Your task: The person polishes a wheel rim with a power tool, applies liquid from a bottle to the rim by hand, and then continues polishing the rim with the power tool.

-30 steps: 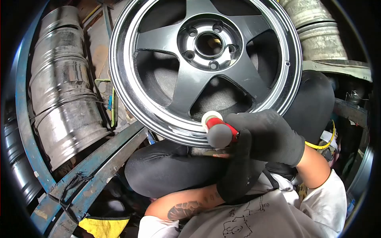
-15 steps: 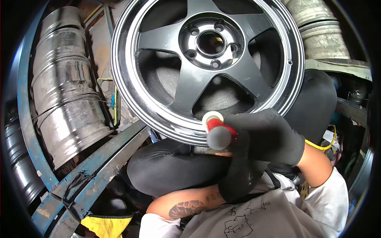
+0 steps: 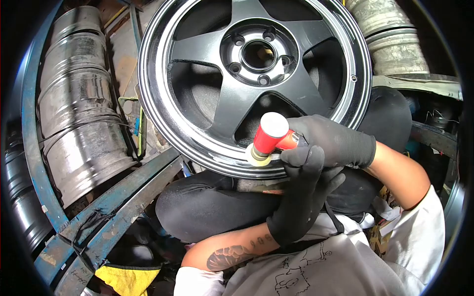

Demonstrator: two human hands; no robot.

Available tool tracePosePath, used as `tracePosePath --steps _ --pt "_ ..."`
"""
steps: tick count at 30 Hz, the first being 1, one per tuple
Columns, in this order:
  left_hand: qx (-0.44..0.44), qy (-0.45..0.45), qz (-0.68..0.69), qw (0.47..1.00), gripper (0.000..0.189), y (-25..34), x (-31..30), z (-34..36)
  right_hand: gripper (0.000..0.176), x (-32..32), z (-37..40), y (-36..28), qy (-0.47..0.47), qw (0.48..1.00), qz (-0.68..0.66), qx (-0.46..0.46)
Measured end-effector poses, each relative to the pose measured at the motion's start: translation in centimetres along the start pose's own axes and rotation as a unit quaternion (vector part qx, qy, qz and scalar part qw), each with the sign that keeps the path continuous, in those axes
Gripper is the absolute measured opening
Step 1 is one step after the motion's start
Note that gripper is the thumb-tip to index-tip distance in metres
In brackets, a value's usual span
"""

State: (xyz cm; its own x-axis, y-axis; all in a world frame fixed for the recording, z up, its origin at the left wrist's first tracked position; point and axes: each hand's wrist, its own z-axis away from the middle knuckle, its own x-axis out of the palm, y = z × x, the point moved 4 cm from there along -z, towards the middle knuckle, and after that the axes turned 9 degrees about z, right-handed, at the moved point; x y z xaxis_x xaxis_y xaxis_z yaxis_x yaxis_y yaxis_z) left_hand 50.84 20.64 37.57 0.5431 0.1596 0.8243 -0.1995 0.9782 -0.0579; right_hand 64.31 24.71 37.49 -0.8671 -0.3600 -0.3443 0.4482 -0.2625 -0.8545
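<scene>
A black five-spoke wheel rim (image 3: 242,103) with a shiny polished lip leans before me, near my legs. My right hand (image 3: 338,140), in a dark glove, is closed round the handle of a small red polisher (image 3: 267,138). The tool's head has a white top, and its pale round pad (image 3: 257,157) rests on the lower lip of the rim. Just below the handle is my left hand (image 3: 301,197), also gloved, with its fingers raised and apart and nothing between them.
A stack of bare metal rims (image 3: 84,103) lies at the left behind a worn blue metal frame (image 3: 113,200). More bare rims (image 3: 395,44) stand at the upper right. A yellow cloth (image 3: 126,280) hangs at the lower left.
The polisher has tipped from pointing toward me to head up, with its pad now down on the lip. My left fingers have spread. The rim has shifted slightly left in view.
</scene>
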Motion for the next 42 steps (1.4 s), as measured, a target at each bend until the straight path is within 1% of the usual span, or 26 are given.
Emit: tracePosePath --steps 2,4,6,7,9,10,11,14,17,19,20,22,23,26,29,30,33,35,36,39,42 --pt "0.012 0.019 0.016 1.0 0.062 -0.5 -0.6 -0.4 0.048 -0.2 -0.2 0.2 -0.019 1.0 0.002 0.001" --pt "0.037 0.009 -0.061 0.997 0.068 -0.7 -1.1 -0.3 0.044 -0.3 -0.5 0.0 -0.035 0.999 0.021 -0.006" --pt "0.045 -0.019 -0.053 0.997 0.069 -0.7 -1.1 -0.4 0.043 -0.7 -0.9 -0.4 -0.046 0.999 0.011 -0.003" --pt "0.04 -0.04 -0.006 0.998 0.066 -0.6 -0.9 -0.4 0.043 -0.8 -1.1 -0.7 -0.051 0.999 0.006 -0.001" --pt "0.04 -0.044 0.03 0.998 0.07 -0.3 0.0 -0.3 0.04 -1.0 -1.4 -1.6 -0.062 0.996 0.061 -0.02" --pt "0.047 -0.029 0.019 0.998 0.077 0.3 1.8 -0.4 0.038 -1.0 -1.5 -1.9 -0.066 0.993 0.089 -0.029" --pt "0.054 -0.013 0.008 0.998 0.083 0.6 2.7 -0.5 0.037 -1.0 -1.5 -1.9 -0.064 0.993 0.091 -0.033" --pt "0.049 0.017 0.004 0.999 0.084 0.4 2.5 -0.6 0.033 -0.9 -1.6 -1.5 -0.054 0.994 0.082 -0.053" --pt "0.053 -0.005 -0.028 0.998 0.085 0.2 2.6 -1.0 0.03 -0.8 -1.2 -0.9 -0.034 0.995 0.039 -0.086" --pt "0.048 -0.006 -0.009 0.999 0.084 -0.1 2.2 -1.3 0.029 -0.9 -0.9 -0.7 -0.03 0.993 0.016 -0.11" --pt "0.047 -0.009 0.001 0.999 0.084 -0.2 2.1 -1.4 0.029 -1.1 -0.7 -0.9 -0.016 0.992 0.032 -0.121" --pt "0.051 0.03 -0.008 0.998 0.084 -0.6 2.1 -1.0 0.028 -1.3 -0.1 -1.4 0.011 0.988 0.063 -0.144" --pt "0.054 0.049 -0.012 0.997 0.084 -0.8 2.1 -0.8 0.028 -1.1 0.0 -1.4 0.01 0.988 0.061 -0.145" --pt "0.11 0.118 0.016 0.987 0.087 -0.9 1.9 -0.7 0.028 -0.6 0.0 -1.0 0.033 0.987 0.052 -0.148" --pt "0.105 0.05 -0.043 0.992 0.09 -0.1 2.6 -1.0 0.027 -0.1 -0.5 -0.5 0.065 0.987 0.05 -0.139" --pt "0.097 0.038 -0.056 0.993 0.093 -0.2 3.1 -1.0 0.027 0.0 -0.6 -0.6 0.056 0.989 0.054 -0.127" --pt "0.116 0.048 -0.057 0.99 0.095 -0.2 2.7 -0.7 0.025 -0.2 -0.6 -1.1 0.043 0.99 0.087 -0.104" --pt "0.111 0.041 -0.04 0.992 0.096 -0.1 2.2 -0.9 0.025 -0.1 -0.6 -1.3 0.034 0.99 0.1 -0.089" --pt "0.108 0.037 -0.032 0.993 0.097 0.0 2.0 -0.9 0.026 0.1 -0.5 -1.4 0.038 0.989 0.114 -0.089" --pt "0.149 0.058 -0.03 0.987 0.095 -0.1 1.9 -0.7 0.027 0.5 -0.6 -1.6 0.044 0.983 0.152 -0.096" --pt "0.15 0.071 -0.026 0.986 0.089 0.3 2.3 -0.1 0.029 0.6 -0.9 -2.1 0.032 0.98 0.161 -0.11"
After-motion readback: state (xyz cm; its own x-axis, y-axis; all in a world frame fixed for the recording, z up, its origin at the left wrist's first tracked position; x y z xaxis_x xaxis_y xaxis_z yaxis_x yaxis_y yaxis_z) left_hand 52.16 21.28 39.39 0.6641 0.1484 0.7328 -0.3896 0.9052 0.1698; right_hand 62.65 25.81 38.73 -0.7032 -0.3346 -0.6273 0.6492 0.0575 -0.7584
